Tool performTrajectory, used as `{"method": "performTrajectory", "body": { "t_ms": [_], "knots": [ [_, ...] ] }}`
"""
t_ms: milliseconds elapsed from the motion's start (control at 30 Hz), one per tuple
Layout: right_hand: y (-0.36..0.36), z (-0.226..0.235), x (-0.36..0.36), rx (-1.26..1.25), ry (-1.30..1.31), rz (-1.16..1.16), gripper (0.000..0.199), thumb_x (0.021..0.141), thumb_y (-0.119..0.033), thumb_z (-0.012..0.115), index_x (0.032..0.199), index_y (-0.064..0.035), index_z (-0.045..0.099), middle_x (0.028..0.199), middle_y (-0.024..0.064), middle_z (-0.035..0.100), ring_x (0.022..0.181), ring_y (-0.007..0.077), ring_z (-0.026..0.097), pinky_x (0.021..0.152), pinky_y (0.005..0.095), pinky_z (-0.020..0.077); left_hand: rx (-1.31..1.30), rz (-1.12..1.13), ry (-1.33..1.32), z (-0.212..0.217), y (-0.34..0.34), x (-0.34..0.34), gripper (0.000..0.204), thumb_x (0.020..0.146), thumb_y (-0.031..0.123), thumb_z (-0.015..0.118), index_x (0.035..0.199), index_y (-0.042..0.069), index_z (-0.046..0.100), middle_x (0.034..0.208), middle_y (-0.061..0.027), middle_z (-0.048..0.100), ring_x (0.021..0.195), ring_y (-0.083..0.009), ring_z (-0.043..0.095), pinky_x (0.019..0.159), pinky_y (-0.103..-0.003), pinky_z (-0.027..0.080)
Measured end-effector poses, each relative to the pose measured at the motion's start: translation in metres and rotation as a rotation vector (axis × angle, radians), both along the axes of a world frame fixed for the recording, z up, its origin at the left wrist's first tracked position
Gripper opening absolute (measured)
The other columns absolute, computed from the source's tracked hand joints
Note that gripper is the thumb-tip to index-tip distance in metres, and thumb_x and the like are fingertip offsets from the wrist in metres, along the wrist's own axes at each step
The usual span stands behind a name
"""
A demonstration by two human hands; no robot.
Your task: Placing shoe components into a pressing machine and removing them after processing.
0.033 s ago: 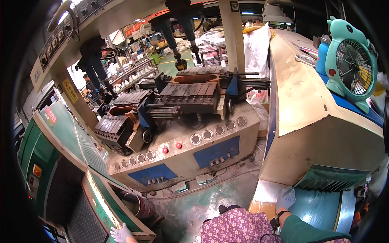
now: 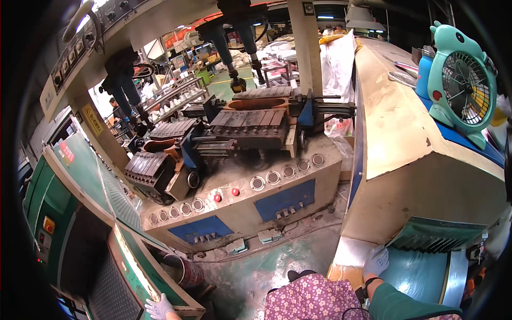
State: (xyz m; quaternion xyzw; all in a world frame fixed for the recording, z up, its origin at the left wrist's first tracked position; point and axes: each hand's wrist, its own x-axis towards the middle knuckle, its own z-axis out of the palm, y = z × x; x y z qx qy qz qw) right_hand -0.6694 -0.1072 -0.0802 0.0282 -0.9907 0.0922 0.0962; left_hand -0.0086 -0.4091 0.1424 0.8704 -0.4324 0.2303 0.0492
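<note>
In a pale glove, my left hand (image 2: 159, 308) lies at the lower left on the rim of a green machine (image 2: 140, 265), fingers spread, nothing in them. That machine's dark opening holds a perforated bed (image 2: 109, 282). At the lower right my right hand (image 2: 377, 260), also gloved, rests with fingers extended beside a blue-green conveyor belt (image 2: 415, 274). It touches the metal edge of a beige hooded machine (image 2: 426, 194). Ahead stands a shoe-forming press (image 2: 240, 197) with clamps, a brown curved mould (image 2: 257, 103) and another brown mould (image 2: 160, 145).
A mint animal-shaped fan (image 2: 464, 85) and a blue bottle (image 2: 424, 73) stand on the beige machine. A dark bucket (image 2: 186, 272) sits by the green machine. Two red buttons (image 2: 226, 194) are on the press front. Dark strips (image 2: 434, 234) hang over the conveyor.
</note>
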Motion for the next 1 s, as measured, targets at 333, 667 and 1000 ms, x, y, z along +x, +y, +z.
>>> {"method": "performTrajectory", "body": {
  "t_ms": [333,667,1000],
  "knots": [
    [-0.001,0.007,0.0,-0.02,-0.074,-0.032,0.071,0.102,-0.051,0.044,0.15,0.0002,0.038,0.151,0.0184,0.047,0.141,0.0311,0.044,0.113,0.0488,0.0353,0.01,-0.019,0.025,-0.003,-0.006,-0.002,0.094,0.079,0.082,0.055,0.131,0.004,0.059,0.115,-0.0234,0.064,0.101,-0.0414,0.064,0.086,-0.054,0.049],
    [0.001,0.0,-0.003,-0.011,-0.083,-0.046,0.071,0.102,-0.051,0.043,0.151,-0.0003,0.037,0.153,0.0176,0.045,0.142,0.0301,0.042,0.114,0.0489,0.0346,-0.008,-0.029,-0.002,-0.003,-0.005,-0.003,0.088,0.079,0.08,0.058,0.126,0.005,0.061,0.112,-0.0223,0.064,0.099,-0.0406,0.064,0.084,-0.053,0.05],
    [0.002,0.006,-0.002,-0.012,-0.079,-0.037,0.07,0.102,-0.05,0.044,0.151,0.0004,0.037,0.151,0.0177,0.047,0.141,0.0297,0.043,0.113,0.048,0.0359,0.186,0.334,0.392,-0.002,-0.029,-0.007,0.093,0.083,0.065,0.064,0.158,0.022,0.032,0.166,-0.0062,0.028,0.152,-0.0261,0.028,0.122,-0.048,0.022]
  ]
}}
